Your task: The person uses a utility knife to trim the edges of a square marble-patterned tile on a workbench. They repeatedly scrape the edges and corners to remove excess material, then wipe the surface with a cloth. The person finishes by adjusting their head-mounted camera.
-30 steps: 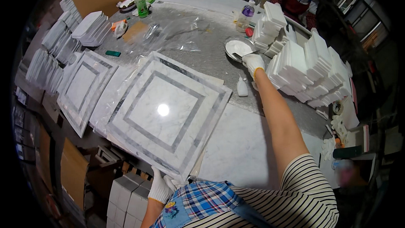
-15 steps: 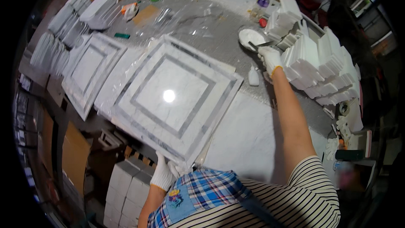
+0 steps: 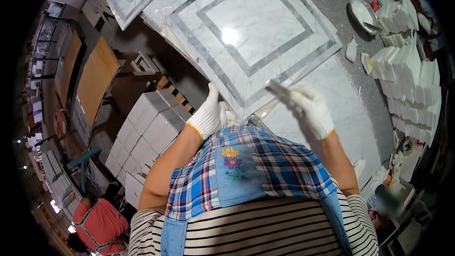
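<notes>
Grey tabletop (image 3: pixel 372 114) bears a marble panel (image 3: pixel 260 23), bowl (image 3: pixel 353 19), bottle (image 3: pixel 351 51), stacked slabs (image 3: pixel 399 73)

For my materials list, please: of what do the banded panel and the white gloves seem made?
Banded panel: probably polished marble, from its grey veins and bright glare; imitation possible. White gloves: matte knitted fabric, from the ribbed cuffs; cotton or synthetic, unclear.

Glare on marble panel (image 3: pixel 258 33), blurred tool (image 3: pixel 279 91), black curved edges
</notes>
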`<control>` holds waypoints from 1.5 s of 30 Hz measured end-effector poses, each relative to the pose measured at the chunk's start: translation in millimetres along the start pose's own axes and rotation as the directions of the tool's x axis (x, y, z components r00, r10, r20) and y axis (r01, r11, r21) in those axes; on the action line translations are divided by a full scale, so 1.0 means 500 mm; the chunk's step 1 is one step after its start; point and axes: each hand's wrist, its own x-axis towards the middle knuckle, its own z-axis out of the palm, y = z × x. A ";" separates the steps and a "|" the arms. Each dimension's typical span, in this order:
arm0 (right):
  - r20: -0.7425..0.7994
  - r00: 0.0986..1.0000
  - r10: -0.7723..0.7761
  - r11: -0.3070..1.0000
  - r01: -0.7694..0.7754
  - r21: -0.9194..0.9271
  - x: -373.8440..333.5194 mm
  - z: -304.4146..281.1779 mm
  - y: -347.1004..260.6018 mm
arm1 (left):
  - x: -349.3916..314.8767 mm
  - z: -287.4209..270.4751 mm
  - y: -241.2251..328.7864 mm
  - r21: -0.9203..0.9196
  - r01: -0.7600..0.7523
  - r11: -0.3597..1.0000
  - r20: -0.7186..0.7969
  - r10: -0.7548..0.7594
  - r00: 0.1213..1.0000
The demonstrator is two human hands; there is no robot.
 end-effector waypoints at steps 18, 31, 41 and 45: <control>0.178 0.931 -0.318 0.619 0.346 -0.705 -0.030 0.058 0.083 | -0.025 0.047 0.002 0.004 -0.064 0.998 0.001 0.064 0.998; 0.395 0.675 -0.623 0.136 0.592 -0.794 -0.018 0.052 0.096 | -0.015 0.031 0.000 -0.010 -0.012 1.000 -0.038 0.011 0.999; 0.275 0.770 -0.575 0.389 0.553 -0.737 -0.023 0.058 0.082 | -0.011 0.026 0.000 0.016 -0.005 1.000 -0.069 0.006 0.998; 0.190 0.853 -0.486 0.468 0.438 -0.768 -0.030 0.068 0.076 | -0.011 0.028 0.000 0.000 -0.010 1.000 -0.085 0.010 0.996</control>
